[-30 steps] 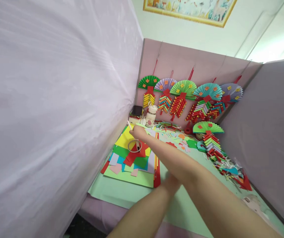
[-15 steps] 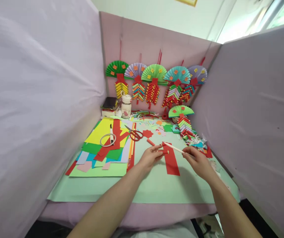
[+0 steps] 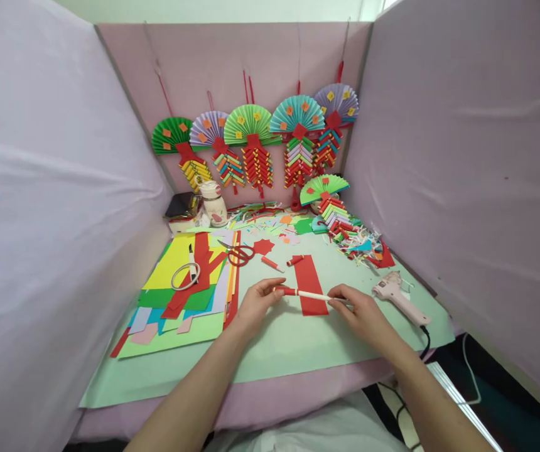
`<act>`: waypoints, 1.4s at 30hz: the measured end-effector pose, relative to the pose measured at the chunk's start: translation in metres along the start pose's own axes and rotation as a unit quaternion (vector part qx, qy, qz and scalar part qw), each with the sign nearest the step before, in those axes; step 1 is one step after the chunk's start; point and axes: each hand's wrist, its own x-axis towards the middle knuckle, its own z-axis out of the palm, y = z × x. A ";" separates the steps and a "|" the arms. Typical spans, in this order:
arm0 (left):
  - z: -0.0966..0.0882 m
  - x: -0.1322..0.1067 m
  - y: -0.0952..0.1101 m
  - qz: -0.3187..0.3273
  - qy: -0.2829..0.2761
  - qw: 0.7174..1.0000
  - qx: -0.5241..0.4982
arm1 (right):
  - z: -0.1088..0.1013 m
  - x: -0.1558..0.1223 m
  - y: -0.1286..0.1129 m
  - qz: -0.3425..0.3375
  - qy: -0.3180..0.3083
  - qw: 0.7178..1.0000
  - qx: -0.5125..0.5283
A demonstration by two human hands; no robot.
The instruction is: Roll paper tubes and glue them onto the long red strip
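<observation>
My left hand (image 3: 258, 304) pinches a small red paper roll (image 3: 287, 291) between thumb and fingers. My right hand (image 3: 361, 314) grips a slim white pen-like stick (image 3: 316, 295), its far end lined up with the roll's right end. Whether the stick's end is inside the roll or only against it, I cannot tell. Both are above a red paper strip (image 3: 311, 276) lying on the pale green sheet. Two more red paper rolls lie just beyond: one roll (image 3: 295, 260) at the strip's upper left corner, another roll (image 3: 272, 263) further left.
Coloured paper sheets (image 3: 166, 279) are stacked at left, with a silver ring (image 3: 186, 276) and a craft knife (image 3: 191, 254) on top. Scissors (image 3: 240, 254) lie beside them. A glue gun (image 3: 399, 298) rests at right, near paper scraps (image 3: 364, 243). Paper fan ornaments (image 3: 251, 125) hang behind.
The stick's end, earlier pointing at the strip's top edge, is now at the roll's end. My hands have come lower and the stick lies flatter. My view has shifted, bringing the glue gun into sight.
</observation>
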 end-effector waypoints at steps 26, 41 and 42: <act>-0.046 -0.041 -0.008 0.190 -0.032 0.798 0.571 | 0.079 -0.012 -0.030 -0.031 0.013 0.990 -0.140; -0.042 -0.026 -0.012 0.225 -0.014 0.755 0.616 | 0.080 0.003 -0.035 -0.001 -0.017 0.974 -0.226; -0.042 -0.025 -0.012 0.225 -0.016 0.753 0.618 | 0.080 0.004 -0.035 0.001 -0.020 0.972 -0.232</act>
